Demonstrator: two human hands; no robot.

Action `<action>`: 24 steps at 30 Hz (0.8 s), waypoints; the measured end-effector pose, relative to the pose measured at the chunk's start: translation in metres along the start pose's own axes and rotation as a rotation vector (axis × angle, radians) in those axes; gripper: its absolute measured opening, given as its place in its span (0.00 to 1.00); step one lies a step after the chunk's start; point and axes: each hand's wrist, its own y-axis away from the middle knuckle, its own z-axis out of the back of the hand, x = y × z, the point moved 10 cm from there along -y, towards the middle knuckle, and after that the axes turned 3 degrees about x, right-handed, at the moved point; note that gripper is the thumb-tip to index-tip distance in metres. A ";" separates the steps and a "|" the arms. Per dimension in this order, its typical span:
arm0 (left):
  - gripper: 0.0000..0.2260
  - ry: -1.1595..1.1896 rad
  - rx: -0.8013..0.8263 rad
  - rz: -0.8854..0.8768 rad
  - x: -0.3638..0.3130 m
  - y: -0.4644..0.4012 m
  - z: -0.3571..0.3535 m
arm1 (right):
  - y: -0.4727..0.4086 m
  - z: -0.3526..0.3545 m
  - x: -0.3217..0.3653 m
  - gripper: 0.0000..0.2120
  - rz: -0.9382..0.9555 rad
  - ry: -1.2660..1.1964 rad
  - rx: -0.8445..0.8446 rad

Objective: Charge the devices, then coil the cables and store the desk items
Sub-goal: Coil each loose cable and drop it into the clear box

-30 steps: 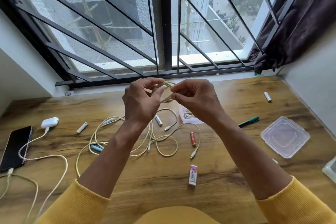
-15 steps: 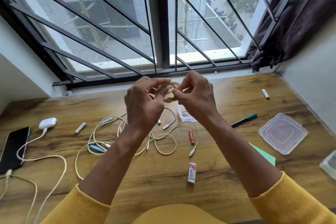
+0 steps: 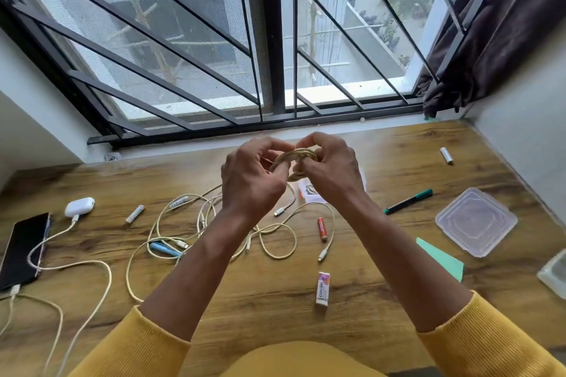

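We hold a small coil above the far counter, left hand and right hand fingers pinching it. If either pinch slackens, we judge the loops spring open and drop into the tangled cables below.

The desk is brown woodgrain. Cables are cream. The phone is black, the earbud case white, the marker black and green, one battery orange, the sleeves yellow.
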 end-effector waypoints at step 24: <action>0.10 0.719 0.090 0.426 0.050 0.005 -0.017 | 0.012 -0.025 -0.007 0.19 -0.161 -0.764 0.205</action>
